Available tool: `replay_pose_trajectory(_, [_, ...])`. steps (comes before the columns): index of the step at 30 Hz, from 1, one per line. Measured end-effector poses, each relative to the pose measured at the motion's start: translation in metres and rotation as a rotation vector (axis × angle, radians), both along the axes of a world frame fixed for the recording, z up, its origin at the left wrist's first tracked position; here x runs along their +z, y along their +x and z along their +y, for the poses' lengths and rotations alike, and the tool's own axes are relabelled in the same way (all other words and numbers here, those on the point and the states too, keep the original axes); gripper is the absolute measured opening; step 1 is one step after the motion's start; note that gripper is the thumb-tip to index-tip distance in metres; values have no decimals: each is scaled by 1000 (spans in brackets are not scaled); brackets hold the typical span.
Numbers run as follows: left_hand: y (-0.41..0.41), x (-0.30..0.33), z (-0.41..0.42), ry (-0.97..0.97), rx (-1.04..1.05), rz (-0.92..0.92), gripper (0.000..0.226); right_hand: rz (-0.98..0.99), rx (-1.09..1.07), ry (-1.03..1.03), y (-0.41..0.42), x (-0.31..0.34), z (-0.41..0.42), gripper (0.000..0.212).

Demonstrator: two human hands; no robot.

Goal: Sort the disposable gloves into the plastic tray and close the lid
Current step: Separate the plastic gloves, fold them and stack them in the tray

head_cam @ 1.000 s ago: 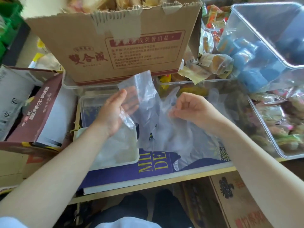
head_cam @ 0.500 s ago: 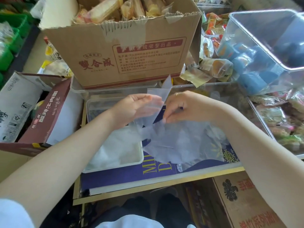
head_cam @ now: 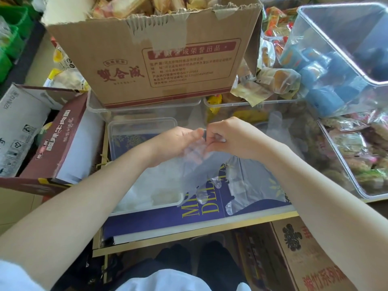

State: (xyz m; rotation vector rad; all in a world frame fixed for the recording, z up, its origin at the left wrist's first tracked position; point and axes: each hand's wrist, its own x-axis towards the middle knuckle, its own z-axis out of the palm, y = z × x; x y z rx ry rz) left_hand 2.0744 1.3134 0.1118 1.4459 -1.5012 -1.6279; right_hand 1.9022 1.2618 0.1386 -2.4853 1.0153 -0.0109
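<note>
A thin clear disposable glove (head_cam: 197, 175) hangs from both hands over the right edge of the clear plastic tray (head_cam: 142, 122). My left hand (head_cam: 176, 141) and my right hand (head_cam: 228, 137) meet at its top edge, and each pinches the film there. The glove's fingers droop over a purple box (head_cam: 168, 219) on which the tray rests. More clear gloves (head_cam: 254, 185) lie spread on the purple box to the right. A pale heap of gloves (head_cam: 157, 185) fills the near end of the tray. No lid is plainly visible.
An open cardboard box (head_cam: 163, 66) of snacks stands just behind the tray. Clear bins (head_cam: 357, 185) of wrapped sweets crowd the right side. A maroon carton (head_cam: 63, 139) lies to the left. Another cardboard box (head_cam: 304, 255) sits below the table edge at right.
The hands came together from apart and gathered the glove's top edge between them. The glove has been folded narrower and now hangs lower, over the tray's right edge.
</note>
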Motion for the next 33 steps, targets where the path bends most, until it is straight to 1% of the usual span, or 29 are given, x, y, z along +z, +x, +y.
replay_pose_trajectory(1, [-1, 0, 2, -37, -8, -23, 27, -16, -2, -8, 0, -1, 0, 11])
replay_pose_trajectory(3, [-2, -4, 3, -130, -25, -94, 6, -60, -24, -17, 2, -4, -1, 15])
replay_pose_trajectory(4, [-1, -8, 2, -168, -21, -149, 7, -97, -51, -9, 3, -5, -1, 21])
replay_pose_trajectory(5, [0, -10, 2, -195, -13, -205, 14, -143, -84, 13, 3, -6, 0, 30])
replay_pose_trajectory(6, [1, -12, 2, -207, 4, -236, 16, -193, -117, 34, 3, -7, 0, 38])
replay_pose_trajectory(7, [1, -12, 2, -203, 23, -224, 15, -223, -143, 53, 2, -7, 0, 46])
replay_pose_trajectory(8, [2, -11, 1, -203, 45, -184, 12, -231, -161, 70, 1, -7, -1, 48])
replay_pose_trajectory(10, [4, -12, 1, -200, 86, -85, 6, -168, -175, 103, -4, -8, -5, 31])
replay_pose_trajectory(11, [6, -12, 1, -195, 108, -35, 6, -136, -183, 128, -7, -9, -6, 30])
replay_pose_trajectory(12, [8, -14, 0, -188, 131, 9, 7, -125, -194, 163, -11, -9, -7, 36])
replay_pose_trajectory(14, [11, -16, -1, -169, 165, 72, 9, -180, -241, 231, -19, -10, -8, 40])
replay_pose_trajectory(16, [13, -16, -1, -147, 205, 128, 10, -309, -323, 320, -25, -11, -8, 34])
replay_pose_trajectory(19, [12, -18, -1, -126, 247, 170, 12, -560, -459, 505, -32, -16, -8, 13])
replay_pose_trajectory(22, [5, -19, 0, -96, 286, 206, 14, -796, -575, 619, -33, -25, -7, 14])
replay_pose_trajectory(23, [2, -19, 0, -93, 291, 208, 16, -859, -632, 648, -33, -28, -7, 13])
replay_pose_trajectory(25, [-4, -22, -1, -82, 298, 171, 19, -913, -718, 654, -33, -34, -7, 8])
replay_pose_trajectory(28, [-13, -25, 2, -12, 254, 114, 8, -961, -793, 630, -42, -40, -12, 4])
replay_pose_trajectory(29, [-15, -27, 3, -7, 235, 95, 6, -972, -807, 622, -47, -42, -15, 5])
replay_pose_trajectory(33, [-19, -41, 6, -9, 279, -51, 14, -963, -789, 632, -69, -44, -25, 11])
